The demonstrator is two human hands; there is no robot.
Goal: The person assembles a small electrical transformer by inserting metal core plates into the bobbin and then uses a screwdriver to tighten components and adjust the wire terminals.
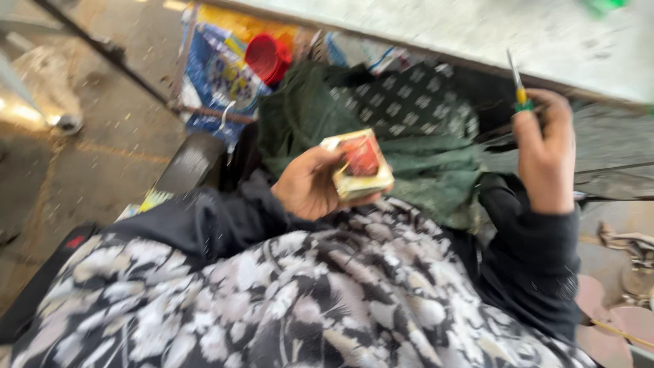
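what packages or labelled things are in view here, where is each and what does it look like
Small box: held in the left hand at the middle of the frame; flat cardboard, cream with a red panel.
Printed bag: on the floor at upper left; blue and white with yellow.
Red lid-like thing: beside the bag; round, too blurred to tell more.

small box (359, 165): cream-red, tilted, over lap | thin tool (519, 87): yellow-green handle, upright

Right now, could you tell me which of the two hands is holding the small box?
The left hand holds the small cream and red box over the lap; the right hand, raised by the table edge, grips a thin green-collared tool.
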